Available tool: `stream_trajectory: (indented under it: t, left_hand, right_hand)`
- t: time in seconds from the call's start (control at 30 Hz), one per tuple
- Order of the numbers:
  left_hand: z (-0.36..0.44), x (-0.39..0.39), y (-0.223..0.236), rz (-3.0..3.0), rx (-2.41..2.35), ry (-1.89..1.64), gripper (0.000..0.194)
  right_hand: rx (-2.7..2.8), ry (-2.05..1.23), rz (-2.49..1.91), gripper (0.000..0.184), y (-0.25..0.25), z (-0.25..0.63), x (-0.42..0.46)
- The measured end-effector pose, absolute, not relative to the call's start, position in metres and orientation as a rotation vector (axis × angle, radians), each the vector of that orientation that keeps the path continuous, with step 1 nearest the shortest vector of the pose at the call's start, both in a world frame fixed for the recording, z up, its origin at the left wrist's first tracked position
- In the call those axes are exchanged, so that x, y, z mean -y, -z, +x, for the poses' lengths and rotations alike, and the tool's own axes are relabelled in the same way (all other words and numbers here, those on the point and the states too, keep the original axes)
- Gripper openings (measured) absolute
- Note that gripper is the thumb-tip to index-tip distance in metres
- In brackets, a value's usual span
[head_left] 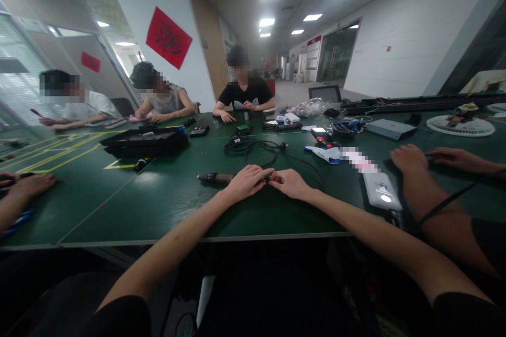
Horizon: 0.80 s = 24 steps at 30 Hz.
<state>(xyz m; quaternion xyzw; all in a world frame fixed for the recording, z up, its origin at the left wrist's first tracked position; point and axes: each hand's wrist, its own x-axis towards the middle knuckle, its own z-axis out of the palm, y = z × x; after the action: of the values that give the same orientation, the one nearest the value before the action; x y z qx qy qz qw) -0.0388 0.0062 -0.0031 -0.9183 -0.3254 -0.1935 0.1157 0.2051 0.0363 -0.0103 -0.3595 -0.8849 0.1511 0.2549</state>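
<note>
A dark electric screwdriver [215,177] lies level over the green table, its metal tip pointing left. My left hand [247,183] is closed over its rear part, with the index finger reaching toward my other hand. Beside it, my right hand [291,184] pinches a small dark piece at the tool's tail end; it looks like a cable connector, but the fingers cover most of it. A black power cable [261,148] lies in loose loops just beyond both hands.
A black tray [144,139] sits at the left. To the right are a white device [381,189], a grey box [390,129] and a round white fan-like part [460,125]. Co-workers' arms rest at both sides, and several people sit across the table [130,216].
</note>
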Motion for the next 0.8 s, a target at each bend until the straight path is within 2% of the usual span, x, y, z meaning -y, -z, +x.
stream_trajectory:
  t: [0.8]
  left_hand:
    - [-0.0415,-0.0076,0.0053,-2.694,0.890,0.511,0.053]
  right_hand:
    - [2.405,-0.383,-0.993,0.014,0.0082,0.2044,-0.0350]
